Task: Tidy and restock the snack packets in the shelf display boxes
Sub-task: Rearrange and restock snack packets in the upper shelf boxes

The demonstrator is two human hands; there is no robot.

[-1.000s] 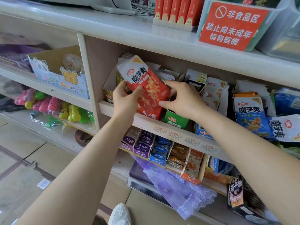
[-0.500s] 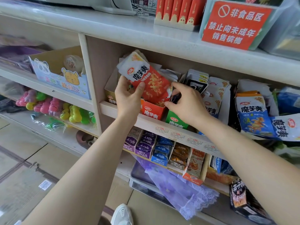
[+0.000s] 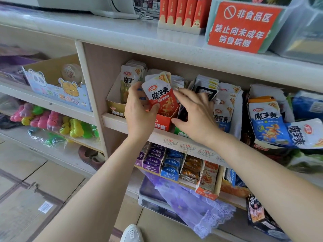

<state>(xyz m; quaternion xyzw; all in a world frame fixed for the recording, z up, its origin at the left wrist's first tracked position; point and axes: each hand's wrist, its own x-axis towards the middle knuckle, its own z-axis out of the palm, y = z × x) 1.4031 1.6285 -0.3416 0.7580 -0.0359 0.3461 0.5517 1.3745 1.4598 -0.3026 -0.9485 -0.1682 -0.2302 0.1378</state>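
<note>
Shop shelf (image 3: 111, 120), crowded display boxes. Left hand (image 3: 139, 110) pinches red packet stack (image 3: 161, 95) — bottom tucked into red box (image 3: 162, 123). Right hand (image 3: 194, 116) spread, holding nothing, fingertip against stack's edge. Risk: packets fan, snag box wall — spill forward.

The left-hand grip (image 3: 139, 112) pinches a red-and-white foil snack packet (image 3: 161, 96), upright in the red cardboard display box (image 3: 162, 122) on the shelf (image 3: 113, 120). The right-hand grip (image 3: 195, 114), fingers spread, touches the box's right side.
</note>
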